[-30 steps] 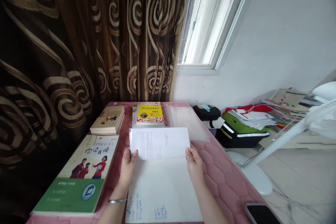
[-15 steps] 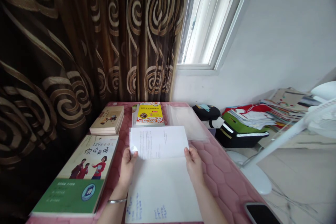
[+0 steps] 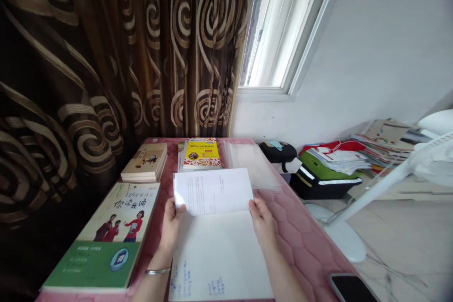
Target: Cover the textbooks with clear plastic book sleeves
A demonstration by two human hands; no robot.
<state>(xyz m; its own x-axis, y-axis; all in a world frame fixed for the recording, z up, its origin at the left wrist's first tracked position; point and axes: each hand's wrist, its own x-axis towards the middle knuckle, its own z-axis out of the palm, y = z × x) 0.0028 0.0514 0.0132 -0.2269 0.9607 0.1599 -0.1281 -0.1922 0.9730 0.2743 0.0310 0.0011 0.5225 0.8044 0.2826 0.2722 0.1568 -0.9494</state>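
Note:
An open book (image 3: 219, 250) lies before me, turned sideways. Its far page carries small printed text and has a glossy, see-through edge at the left. The near page is mostly white, with blue handwriting at the bottom. My left hand (image 3: 172, 222) grips the book's left edge near the fold, thumb on top and fingers underneath. On the opposite edge, my right hand (image 3: 262, 221) pinches it the same way. Just beyond is a yellow-and-orange book (image 3: 202, 153) on a small pile. Clear plastic covers (image 3: 249, 165) lie to its right.
A large green-and-white book (image 3: 106, 236) lies at the left, with a stack of tan books (image 3: 146, 160) behind it. A phone (image 3: 354, 288) is at the pink table's (image 3: 293, 231) near right edge. Right of the table stand a white fan (image 3: 375, 188) and a black-and-green box (image 3: 323, 179).
The book's far part has shifted slightly left and away from me, its left edge a little lower than before relative to the right. Both hands keep their hold.

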